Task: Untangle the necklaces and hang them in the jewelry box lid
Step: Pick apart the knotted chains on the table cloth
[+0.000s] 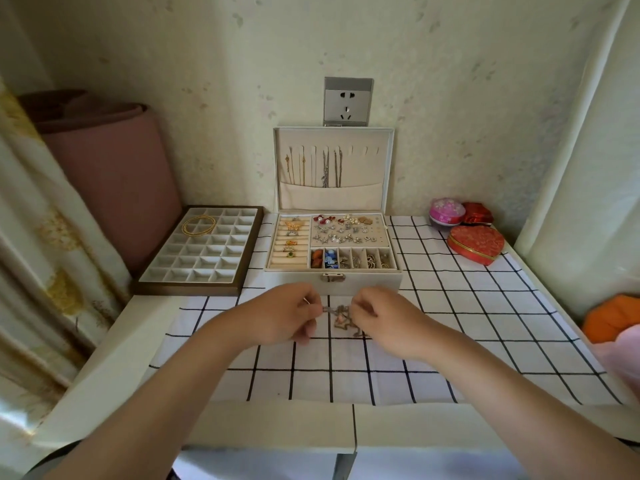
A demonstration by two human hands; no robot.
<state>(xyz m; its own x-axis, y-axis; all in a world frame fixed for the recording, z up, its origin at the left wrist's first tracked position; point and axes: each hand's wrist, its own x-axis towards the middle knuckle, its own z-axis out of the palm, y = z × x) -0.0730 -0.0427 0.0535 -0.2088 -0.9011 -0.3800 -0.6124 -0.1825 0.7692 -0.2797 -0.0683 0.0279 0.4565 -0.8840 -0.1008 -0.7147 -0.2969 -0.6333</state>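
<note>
A small tangle of dark necklaces (pixel 343 319) with a pinkish pendant hangs just above the checked cloth, in front of the jewelry box. My left hand (pixel 287 315) pinches its left end. My right hand (pixel 375 315) pinches the right end, and the chain is stretched between them. The white jewelry box (pixel 360 284) stands open behind my hands. Its upright lid (pixel 386 161) has a row of hooks, and several gold and silver chains (pixel 325 168) hang there into a pocket. The hooks on the right side are bare.
A grey compartment tray (pixel 166 277) with gold bangles (pixel 198 224) lies left of the box. A red heart tin (pixel 476 244), a pink tin (pixel 446 210) and a red box (pixel 478 213) sit at the back right. Orange fabric (pixel 611 317) lies at the right edge.
</note>
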